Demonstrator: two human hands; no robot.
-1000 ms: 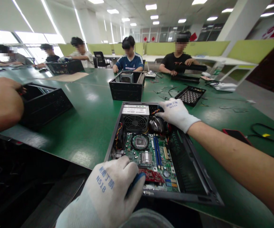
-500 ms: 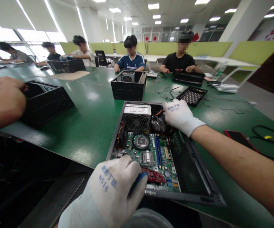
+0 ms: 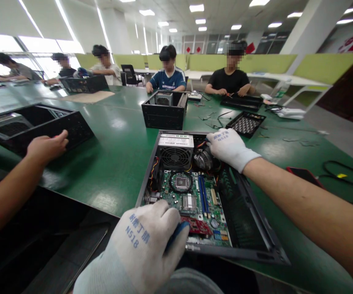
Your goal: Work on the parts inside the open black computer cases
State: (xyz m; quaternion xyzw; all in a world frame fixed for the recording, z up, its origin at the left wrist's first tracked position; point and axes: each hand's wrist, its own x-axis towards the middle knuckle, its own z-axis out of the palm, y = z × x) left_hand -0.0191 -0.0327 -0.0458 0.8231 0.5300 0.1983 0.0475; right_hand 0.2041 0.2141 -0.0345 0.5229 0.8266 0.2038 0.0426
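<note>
A black computer case (image 3: 240, 254) lies on its side before me, its inside showing. In it are a green motherboard (image 3: 176, 200), a red expansion card (image 3: 199, 226), a power supply (image 3: 176, 157) and a bundle of dark cables (image 3: 203, 158). My left hand (image 3: 152, 237), in a white glove with blue fingertips, is closed at the near left corner of the case, thumb beside the red card; some fingers are hidden. My right hand (image 3: 230, 147), gloved too, is closed over the far right corner, fingertips by the cables and coloured wires. What its fingers hold is hidden.
On the green table (image 3: 115, 163) stand other cases, one at left (image 3: 72, 130) near a neighbour's bare hand (image 3: 48, 147) and one ahead (image 3: 164, 114). A black perforated panel (image 3: 245, 123), loose cables and a red-edged phone-like object (image 3: 305, 177) lie rightward. Several people sit across.
The neighbour's arm at left has dropped and drawn back, uncovering more of their case. My hands and the case before me keep nearly the same positions, with a slight shift of the view.
</note>
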